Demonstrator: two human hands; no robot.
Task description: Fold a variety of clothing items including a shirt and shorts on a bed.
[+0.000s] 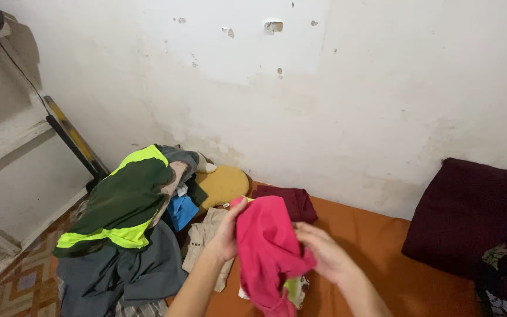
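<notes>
A: Where do we stand?

B: We hold a pink garment [268,252] over the orange bed [382,246], left hand [227,235] gripping its top edge, right hand [324,255] pinching its side. It looks only partly folded.

A: What's left?

B: One dark red piece [291,202] lies folded; the clothes pile [130,223] beside us seems unsorted.

Left hand [225,235], right hand [324,253] clenched.

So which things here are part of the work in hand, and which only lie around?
In hand: pink cloth, left hand, right hand.
Lying about: green vest, grey garment, beige shirt, maroon cloth, yellow cushion, dark pillow.
</notes>
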